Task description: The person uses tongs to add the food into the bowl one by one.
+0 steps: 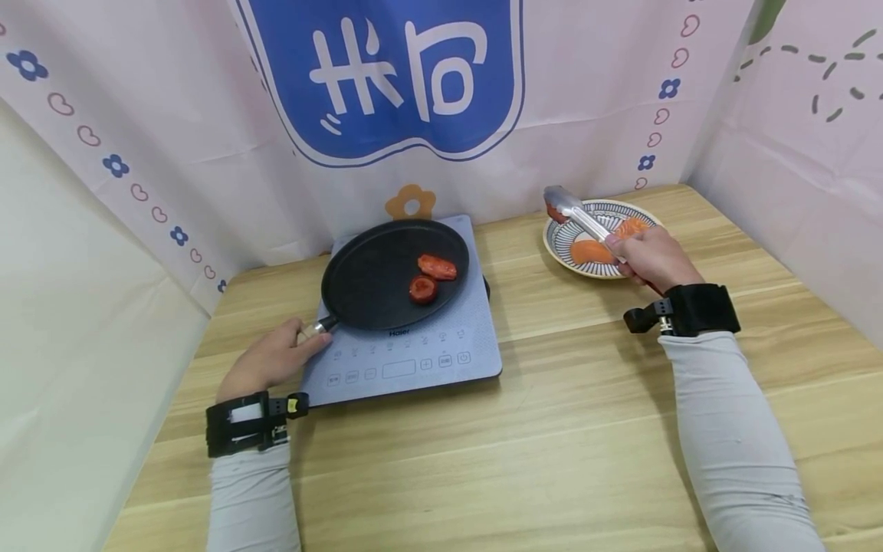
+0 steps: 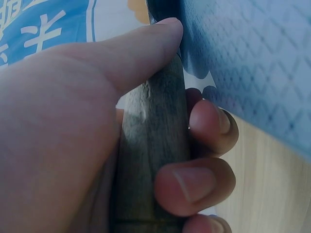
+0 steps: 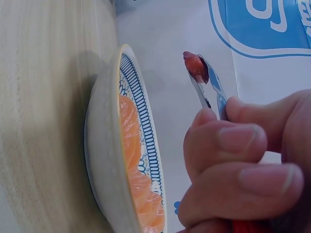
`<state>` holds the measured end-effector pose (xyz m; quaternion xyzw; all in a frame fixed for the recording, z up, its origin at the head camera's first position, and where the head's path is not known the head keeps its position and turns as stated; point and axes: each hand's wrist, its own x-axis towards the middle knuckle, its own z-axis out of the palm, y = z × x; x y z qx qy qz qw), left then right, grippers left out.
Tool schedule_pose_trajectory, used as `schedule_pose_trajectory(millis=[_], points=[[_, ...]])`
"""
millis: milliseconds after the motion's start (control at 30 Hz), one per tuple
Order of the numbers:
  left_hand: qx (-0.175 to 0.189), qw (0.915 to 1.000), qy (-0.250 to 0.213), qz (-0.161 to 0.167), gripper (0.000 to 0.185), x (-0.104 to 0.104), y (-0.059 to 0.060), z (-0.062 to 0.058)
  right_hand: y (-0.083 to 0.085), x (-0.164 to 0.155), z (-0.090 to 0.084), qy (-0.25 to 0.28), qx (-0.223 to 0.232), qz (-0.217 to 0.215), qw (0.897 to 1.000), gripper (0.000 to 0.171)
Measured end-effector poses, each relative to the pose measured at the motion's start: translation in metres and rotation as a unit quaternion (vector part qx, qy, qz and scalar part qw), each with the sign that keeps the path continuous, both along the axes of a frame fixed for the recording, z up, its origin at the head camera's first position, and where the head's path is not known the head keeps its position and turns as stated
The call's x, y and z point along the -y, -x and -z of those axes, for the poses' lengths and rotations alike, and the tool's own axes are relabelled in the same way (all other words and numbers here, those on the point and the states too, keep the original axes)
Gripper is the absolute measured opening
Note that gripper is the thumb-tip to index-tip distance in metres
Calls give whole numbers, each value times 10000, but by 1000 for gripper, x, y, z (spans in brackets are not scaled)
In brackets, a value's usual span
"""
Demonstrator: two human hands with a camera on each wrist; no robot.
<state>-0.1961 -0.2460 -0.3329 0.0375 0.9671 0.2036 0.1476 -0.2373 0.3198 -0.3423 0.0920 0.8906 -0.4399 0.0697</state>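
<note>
My left hand (image 1: pixel 270 357) grips the wooden handle (image 2: pixel 151 150) of a black frying pan (image 1: pixel 372 272), with the thumb along its top and fingers curled beneath. A round reddish piece (image 1: pixel 423 289) and a longer red piece (image 1: pixel 438 267), both like cooked sausage, lie at the pan's right side. My right hand (image 1: pixel 654 257) holds metal tongs (image 1: pixel 589 224) over a patterned plate (image 1: pixel 557 244). Between the tong tips is a dark red piece (image 3: pixel 196 67), raised above the plate's far left rim. Orange slices that look like raw salmon (image 3: pixel 129 133) lie on the plate.
Under the pan is a grey induction cooker (image 1: pixel 476 353) with a touch panel along its front. Both cooker and plate stand on a wooden table (image 1: pixel 517 452). A printed cloth (image 1: pixel 552 84) hangs close behind them, and pale walls of cloth stand at both sides.
</note>
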Motion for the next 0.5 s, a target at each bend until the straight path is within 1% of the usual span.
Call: schedule_pose_trajectory(millis=[267,500], points=[[50,10000,-48,-43,51,-1,0,1,-2,8,-2,-10,-184,-16,9998,56],[24,10000,-22,-24,51,-1,0,0,-3,17,-7,-41,-471,-30,9989,53]])
